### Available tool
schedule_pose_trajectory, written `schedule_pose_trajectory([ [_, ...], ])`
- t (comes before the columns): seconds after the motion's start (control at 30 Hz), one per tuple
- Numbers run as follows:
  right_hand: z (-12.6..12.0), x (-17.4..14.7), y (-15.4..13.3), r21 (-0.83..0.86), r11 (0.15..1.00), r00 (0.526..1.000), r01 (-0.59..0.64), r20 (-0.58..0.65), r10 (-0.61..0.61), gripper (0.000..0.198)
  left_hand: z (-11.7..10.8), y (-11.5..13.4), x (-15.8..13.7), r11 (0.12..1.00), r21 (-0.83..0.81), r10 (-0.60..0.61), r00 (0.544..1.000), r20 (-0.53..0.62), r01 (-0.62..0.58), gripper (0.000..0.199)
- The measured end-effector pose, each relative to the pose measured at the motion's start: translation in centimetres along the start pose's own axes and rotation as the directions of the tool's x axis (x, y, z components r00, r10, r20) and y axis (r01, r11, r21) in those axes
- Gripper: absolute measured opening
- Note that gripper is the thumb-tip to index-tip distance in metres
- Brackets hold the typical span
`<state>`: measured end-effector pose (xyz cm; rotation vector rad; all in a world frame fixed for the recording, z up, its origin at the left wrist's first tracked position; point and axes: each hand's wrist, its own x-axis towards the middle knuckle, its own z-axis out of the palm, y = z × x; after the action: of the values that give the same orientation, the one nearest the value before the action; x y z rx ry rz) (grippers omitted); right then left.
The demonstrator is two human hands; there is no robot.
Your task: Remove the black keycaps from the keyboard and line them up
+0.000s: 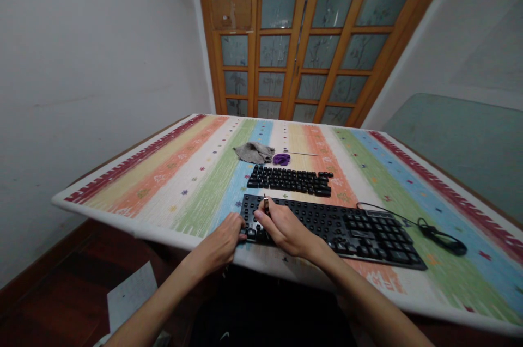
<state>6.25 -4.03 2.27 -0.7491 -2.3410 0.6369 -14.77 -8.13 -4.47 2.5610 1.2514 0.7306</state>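
Observation:
A black keyboard (363, 232) lies near the front edge of the table. Much of its left part shows bare switches, while keys are seated at the right and along the bottom row. My left hand (227, 233) has its fingers curled onto the keyboard's lower left corner. Over the left part of the keyboard, my right hand (284, 227) is closed around a small tool with a shiny metal end (266, 205); its lower part is hidden, so its kind is unclear. Loose black keycaps (286, 179) lie in rows just behind the keyboard.
Behind the keycaps lie a grey cloth (254, 152), a purple bunched item (281, 159) and a thin rod (301, 153). The keyboard's coiled cable (443, 238) rests at the right. A striped cloth covers the table (196, 183). Wooden glass-paned doors (281, 36) stand beyond.

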Motion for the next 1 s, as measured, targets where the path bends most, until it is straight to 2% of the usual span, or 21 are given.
schedule_pose_trajectory([
  [0.17, 0.0, -0.1, 0.1, -0.004, 1.0, 1.0, -0.006, 0.006, 0.006, 0.018, 0.1, 0.1, 0.0, 1.0, 0.021, -0.013, 1.0, -0.008, 0.013, 0.012],
  [0.3, -0.2, -0.3, 0.0, 0.046, 0.999, 0.999, -0.011, -0.031, 0.013, 0.019, -0.6, 0.0, 0.1, 0.994, -0.096, -0.05, 0.999, -0.007, 0.049, 0.004],
  [0.43, -0.1, -0.3, -0.4, 0.106, 0.994, 1.0, 0.028, -0.004, -0.028, 0.014, -1.5, -0.1, 0.0, 0.972, -0.225, -0.075, 0.997, -0.009, 0.071, 0.011],
  [0.53, 0.2, -0.1, -0.3, 0.125, 0.989, 0.996, 0.075, 0.04, -0.081, 0.012, -2.0, -0.1, 0.0, 0.957, -0.271, -0.105, 0.994, 0.004, 0.102, 0.013],
  [0.67, 1.0, 0.1, 0.2, 0.125, 0.987, 0.994, 0.105, 0.016, -0.108, 0.009, -2.1, 0.0, 0.0, 0.947, -0.297, -0.123, 0.992, 0.009, 0.12, 0.015],
  [0.87, 2.4, 0.1, 0.3, 0.178, 0.983, 0.995, 0.04, -0.1, -0.023, 0.005, -1.9, 0.0, -0.1, 0.943, -0.302, -0.155, 0.988, -0.026, 0.14, 0.016],
  [1.0, 3.3, 0.2, 0.1, 0.157, 0.987, 0.997, 0.039, -0.075, -0.028, 0.008, -2.1, 0.2, -0.1, 0.943, -0.31, -0.146, 0.988, -0.054, 0.123, 0.012],
])
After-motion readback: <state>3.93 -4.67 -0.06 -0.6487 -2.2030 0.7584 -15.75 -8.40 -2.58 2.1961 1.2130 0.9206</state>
